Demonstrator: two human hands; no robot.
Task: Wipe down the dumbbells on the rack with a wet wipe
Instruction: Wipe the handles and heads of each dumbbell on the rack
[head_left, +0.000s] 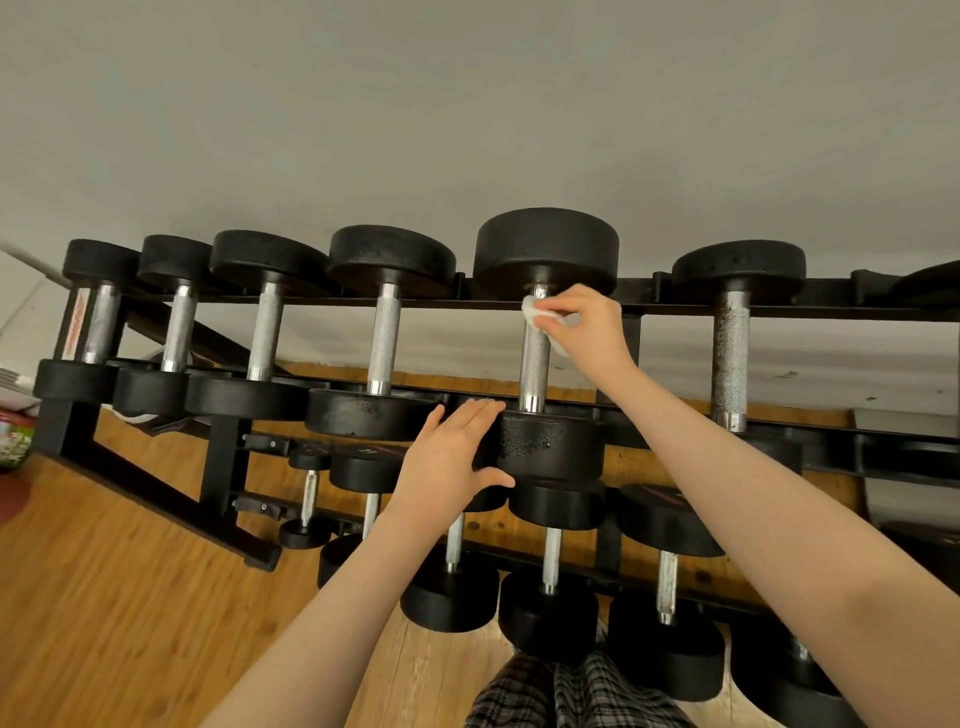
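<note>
Nearest the camera, checked fabric (566, 691) covers the person's legs above a floor (104, 597) of warm wood-grain planks. Both bare forearms reach up and away toward a black metal rack (223, 457) of angular bars.

On the lower tier (597, 564) sit smaller dumbbells with matte black drum-shaped heads and slim shiny handles, their long axes running from near to far.

The left hand (452, 462) lies flat with straight fingers against the side of the near head (550, 441) of a large dumbbell (535, 358) on the upper tier; the thumb sits under that head's rim, and the hand grips nothing. The head is a thick black disc with a rough, pitted surface.

That dumbbell's handle is a chrome cylinder with fine knurling, and it points straight away from the person, so the long axis runs from near to far like its neighbours. The right hand (582, 322) pinches a crumpled white wet wipe (540, 312) against the far end of the handle, just below the far head (545, 249), a broad round black disc.

Five more dumbbells line the upper tier side by side; the one to the right has a speckled, worn handle (731, 358).

Behind the rack stands a plain pale grey wall (467, 104).
</note>
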